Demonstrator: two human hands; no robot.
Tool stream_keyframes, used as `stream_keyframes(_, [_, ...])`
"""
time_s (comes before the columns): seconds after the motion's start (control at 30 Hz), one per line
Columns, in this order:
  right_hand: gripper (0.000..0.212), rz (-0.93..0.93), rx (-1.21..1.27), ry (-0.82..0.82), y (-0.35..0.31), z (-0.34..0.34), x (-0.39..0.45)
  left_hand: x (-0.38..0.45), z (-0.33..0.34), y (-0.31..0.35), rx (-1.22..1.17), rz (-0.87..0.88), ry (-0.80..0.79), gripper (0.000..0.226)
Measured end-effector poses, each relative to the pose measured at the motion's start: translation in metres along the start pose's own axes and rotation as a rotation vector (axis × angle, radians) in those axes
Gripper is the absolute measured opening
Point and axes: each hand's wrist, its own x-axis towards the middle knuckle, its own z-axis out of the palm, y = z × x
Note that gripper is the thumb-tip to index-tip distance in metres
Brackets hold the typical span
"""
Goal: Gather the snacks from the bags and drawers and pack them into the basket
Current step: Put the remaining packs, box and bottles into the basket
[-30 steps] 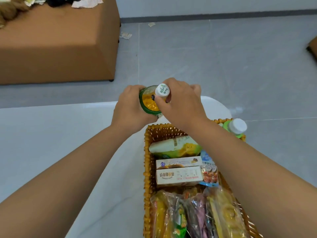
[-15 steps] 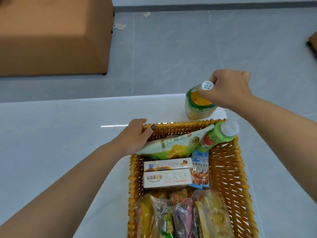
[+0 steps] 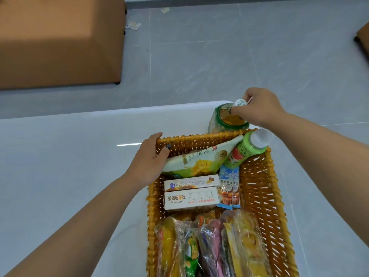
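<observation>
A woven yellow basket (image 3: 259,188) stands on the white table (image 3: 69,176). It holds a pale green snack bag (image 3: 197,160), a green bottle (image 3: 247,150), two white boxes (image 3: 189,194), blue coffee sachets (image 3: 229,186) and several wrapped snacks (image 3: 209,246). My left hand (image 3: 149,158) grips the basket's far left corner, thumb inside the rim. My right hand (image 3: 259,108) holds a green-rimmed cup of yellow food (image 3: 225,120) and a small white-capped bottle (image 3: 239,102) just beyond the basket's far rim, at the table corner.
The table's far edge runs just behind the cup, with grey tiled floor (image 3: 219,56) beyond. A brown upholstered block (image 3: 60,41) stands on the floor at the upper left. Another brown piece (image 3: 363,37) pokes in at the right edge.
My right hand carried the cup and small bottle rightward, then lowered them toward the basket's far right corner. My left hand let go of the cup and took hold of the basket's corner.
</observation>
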Motion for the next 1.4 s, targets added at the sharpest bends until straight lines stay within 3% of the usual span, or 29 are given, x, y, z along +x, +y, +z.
stream_keyframes(0.47, [0.038, -0.201, -0.417, -0.014, -0.012, -0.001, -0.018, -0.065, 0.014, -0.005, -0.274, -0.082, 0.141, 0.05])
stream_keyframes(0.67, [0.038, -0.109, -0.308, 0.028, -0.009, 0.006, -0.027, -0.119, 0.041, -0.013, -0.416, -0.14, 0.36, 0.04])
stream_keyframes(0.73, [0.037, -0.096, -0.305, 0.039, -0.007, 0.006, -0.028, -0.142, 0.055, -0.016, -0.395, -0.129, 0.391, 0.032])
stream_keyframes(0.87, [0.045, -0.103, -0.294, 0.068, -0.011, 0.0, -0.042, -0.176, 0.077, -0.018, -0.295, -0.124, 0.439, 0.039])
stream_keyframes(0.97, [0.052, -0.211, -0.212, 0.151, -0.018, -0.005, -0.068, -0.193, 0.086, -0.012, -0.267, -0.108, 0.447, 0.041])
stream_keyframes(1.1, [0.051, -0.449, 0.105, 0.254, -0.007, 0.002, -0.125, -0.208, 0.102, -0.007, -0.166, -0.047, 0.449, 0.046])
stream_keyframes(1.2, [0.047, -0.552, 0.227, 0.293, 0.022, 0.027, -0.177, -0.215, 0.122, -0.005, -0.095, 0.08, 0.456, 0.041])
stream_keyframes(1.3, [0.044, -0.464, 0.246, 0.267, 0.055, 0.058, -0.231, -0.223, 0.138, -0.006, -0.1, 0.189, 0.464, 0.039])
stream_keyframes(1.4, [0.044, -0.312, 0.245, 0.19, 0.082, 0.083, -0.277, -0.232, 0.148, -0.007, -0.09, 0.181, 0.431, 0.043])
